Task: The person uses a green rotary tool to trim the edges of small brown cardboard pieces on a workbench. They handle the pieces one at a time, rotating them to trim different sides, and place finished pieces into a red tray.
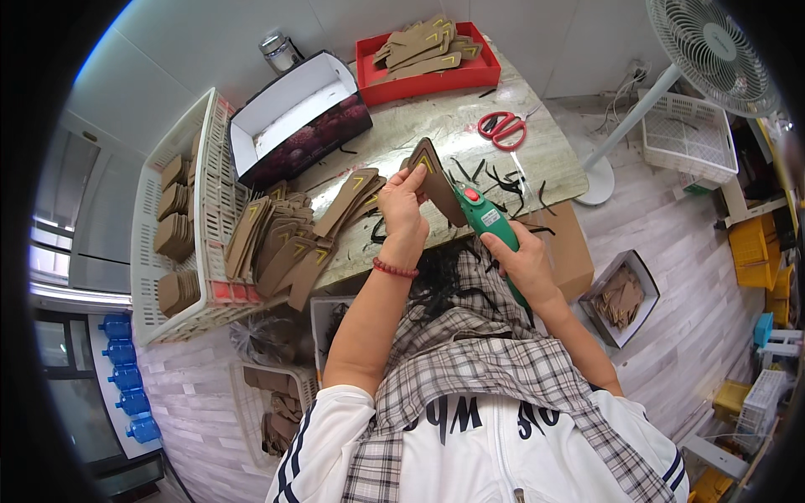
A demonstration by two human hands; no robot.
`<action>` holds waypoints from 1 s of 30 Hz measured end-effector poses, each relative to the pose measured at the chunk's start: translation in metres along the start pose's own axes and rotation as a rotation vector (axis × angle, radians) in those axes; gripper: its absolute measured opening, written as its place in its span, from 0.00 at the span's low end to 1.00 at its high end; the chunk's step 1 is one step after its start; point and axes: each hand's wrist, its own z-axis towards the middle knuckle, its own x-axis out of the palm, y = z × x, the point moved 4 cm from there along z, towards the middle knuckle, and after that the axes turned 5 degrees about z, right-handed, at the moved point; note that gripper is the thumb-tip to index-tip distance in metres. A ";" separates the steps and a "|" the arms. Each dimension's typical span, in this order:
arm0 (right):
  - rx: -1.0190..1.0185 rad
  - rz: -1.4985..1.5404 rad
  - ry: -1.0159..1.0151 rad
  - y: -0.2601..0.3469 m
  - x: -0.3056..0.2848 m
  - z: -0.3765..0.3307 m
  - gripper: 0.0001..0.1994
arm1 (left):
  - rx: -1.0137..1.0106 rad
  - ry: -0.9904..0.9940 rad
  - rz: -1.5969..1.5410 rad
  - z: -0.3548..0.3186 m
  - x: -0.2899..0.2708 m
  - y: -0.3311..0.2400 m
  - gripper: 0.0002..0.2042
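Note:
My left hand is closed on a flat brown piece with a yellow angled mark, pinched by its upper left edge and held above the table's front edge. My right hand wraps around a green handheld electric cutter with a red button. The cutter's head meets the right edge of the brown piece; its blade is too small to make out. Black trimmed strips lie on the table just beyond the cutter, and more black scraps rest on the checked apron over my lap.
Similar brown pieces are heaped at the table's left, beside a white plastic crate. Toward the back stand an open carton, a red box and red-handled scissors. A fan is at right; a scrap box sits on the floor.

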 end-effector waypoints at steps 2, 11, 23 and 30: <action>-0.003 -0.004 0.000 -0.001 0.000 0.000 0.18 | -0.029 -0.011 -0.004 -0.006 0.005 0.000 0.05; -0.007 -0.020 -0.031 -0.002 0.001 0.001 0.19 | -0.118 0.069 -0.055 -0.018 0.011 0.015 0.06; -0.090 -0.050 -0.058 0.004 -0.001 0.006 0.16 | -0.123 0.067 -0.002 -0.037 0.014 0.025 0.04; -0.079 -0.052 -0.038 -0.002 -0.008 0.008 0.16 | 0.029 0.095 0.099 -0.038 0.007 0.013 0.03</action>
